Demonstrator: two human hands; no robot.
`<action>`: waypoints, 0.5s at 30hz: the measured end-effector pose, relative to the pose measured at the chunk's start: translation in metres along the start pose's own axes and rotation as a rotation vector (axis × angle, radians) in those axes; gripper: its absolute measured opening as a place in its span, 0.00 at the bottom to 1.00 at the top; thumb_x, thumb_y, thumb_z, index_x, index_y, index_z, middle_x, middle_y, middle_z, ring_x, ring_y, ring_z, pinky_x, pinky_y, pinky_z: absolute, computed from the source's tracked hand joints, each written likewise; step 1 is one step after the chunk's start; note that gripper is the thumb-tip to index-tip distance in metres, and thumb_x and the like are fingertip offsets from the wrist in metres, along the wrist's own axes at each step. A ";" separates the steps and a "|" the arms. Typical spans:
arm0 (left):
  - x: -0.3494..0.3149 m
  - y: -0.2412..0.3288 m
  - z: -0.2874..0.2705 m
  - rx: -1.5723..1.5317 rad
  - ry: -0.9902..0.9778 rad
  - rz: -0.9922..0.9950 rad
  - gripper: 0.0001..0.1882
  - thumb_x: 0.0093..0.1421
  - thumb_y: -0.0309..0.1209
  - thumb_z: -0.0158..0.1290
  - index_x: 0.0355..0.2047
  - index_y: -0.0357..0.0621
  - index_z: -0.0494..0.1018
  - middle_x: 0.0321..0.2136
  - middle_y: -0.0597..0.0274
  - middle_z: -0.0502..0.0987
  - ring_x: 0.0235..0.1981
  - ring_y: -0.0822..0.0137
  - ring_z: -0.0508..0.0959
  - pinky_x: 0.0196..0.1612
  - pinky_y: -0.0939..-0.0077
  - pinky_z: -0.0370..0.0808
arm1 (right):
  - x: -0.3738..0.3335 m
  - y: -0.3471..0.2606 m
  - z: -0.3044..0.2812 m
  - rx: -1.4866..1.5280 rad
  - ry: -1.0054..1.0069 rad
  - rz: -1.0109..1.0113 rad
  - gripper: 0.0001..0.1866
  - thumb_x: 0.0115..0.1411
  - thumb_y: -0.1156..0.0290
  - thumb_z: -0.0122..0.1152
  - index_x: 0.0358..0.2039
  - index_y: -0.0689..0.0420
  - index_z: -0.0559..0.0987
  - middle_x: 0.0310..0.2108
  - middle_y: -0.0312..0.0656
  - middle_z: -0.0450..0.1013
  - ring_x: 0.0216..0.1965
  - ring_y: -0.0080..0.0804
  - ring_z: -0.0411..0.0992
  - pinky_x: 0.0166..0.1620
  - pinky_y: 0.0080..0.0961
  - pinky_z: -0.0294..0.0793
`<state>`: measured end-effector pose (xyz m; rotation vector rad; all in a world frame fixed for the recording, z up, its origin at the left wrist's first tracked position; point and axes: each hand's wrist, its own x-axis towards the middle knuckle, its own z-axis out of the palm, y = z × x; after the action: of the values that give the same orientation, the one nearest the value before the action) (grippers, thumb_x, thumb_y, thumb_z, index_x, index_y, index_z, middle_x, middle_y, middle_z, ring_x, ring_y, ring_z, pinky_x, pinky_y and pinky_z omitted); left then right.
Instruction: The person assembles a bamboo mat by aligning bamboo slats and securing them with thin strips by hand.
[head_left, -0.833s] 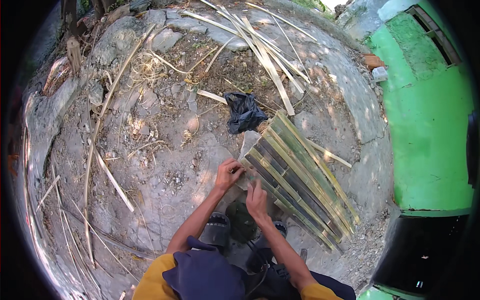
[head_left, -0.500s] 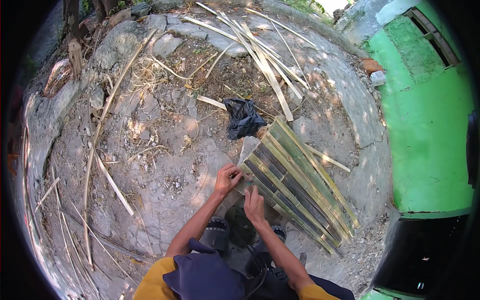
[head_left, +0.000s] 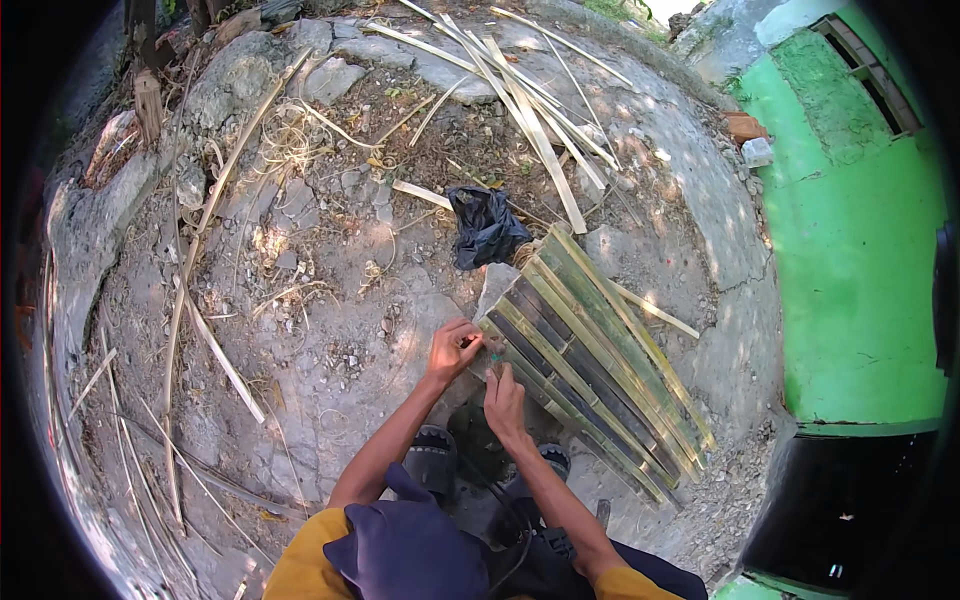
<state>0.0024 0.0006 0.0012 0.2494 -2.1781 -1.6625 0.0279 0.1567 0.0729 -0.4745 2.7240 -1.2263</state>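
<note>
My left hand (head_left: 455, 348) is closed in a pinch at the near left corner of a panel of split bamboo slats (head_left: 600, 360); what it pinches is too small to tell. Just right of it and nearer me, my right hand (head_left: 504, 402) is closed with the thumb pointing up. A small green bit (head_left: 495, 357) shows above that thumb, but the thing in the fingers cannot be made out. Green and dark slats lie side by side, running from beside my hands toward the lower right, with a flat stone (head_left: 496, 284) against the panel's upper left end.
A black plastic bag (head_left: 486, 228) lies beyond the panel. Pale bamboo strips (head_left: 540, 140) are piled farther off, and long strips (head_left: 205, 225) stretch along the left. Rocks (head_left: 235, 95) border the far left. A green wall (head_left: 860, 290) stands at the right. My shoes (head_left: 433, 460) are below my hands.
Both hands stay at the panel's corner, closed. My left hand has shifted up slightly and my right a little to the left; the whole view has moved slightly.
</note>
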 end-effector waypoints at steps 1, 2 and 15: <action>0.004 -0.001 0.003 -0.004 0.001 0.007 0.05 0.52 0.25 0.64 0.28 0.37 0.79 0.25 0.58 0.76 0.28 0.62 0.77 0.32 0.70 0.74 | 0.002 0.010 0.003 -0.027 -0.037 0.003 0.15 0.71 0.69 0.50 0.47 0.70 0.70 0.24 0.62 0.72 0.28 0.66 0.73 0.27 0.48 0.67; 0.001 -0.009 -0.002 -0.013 0.008 -0.002 0.06 0.53 0.25 0.64 0.28 0.37 0.79 0.25 0.58 0.76 0.28 0.62 0.77 0.32 0.69 0.74 | 0.006 0.000 0.006 -0.012 -0.053 0.001 0.15 0.71 0.69 0.50 0.47 0.70 0.70 0.24 0.62 0.72 0.28 0.66 0.73 0.27 0.48 0.67; 0.000 -0.007 0.004 0.000 0.008 -0.009 0.05 0.51 0.23 0.64 0.29 0.38 0.80 0.24 0.61 0.76 0.25 0.67 0.76 0.29 0.74 0.73 | 0.000 -0.015 -0.002 0.070 0.026 0.032 0.15 0.70 0.68 0.51 0.46 0.71 0.70 0.24 0.65 0.71 0.30 0.67 0.74 0.28 0.52 0.66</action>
<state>-0.0003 0.0019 -0.0066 0.2658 -2.1738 -1.6634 0.0310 0.1494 0.0854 -0.4086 2.6889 -1.3235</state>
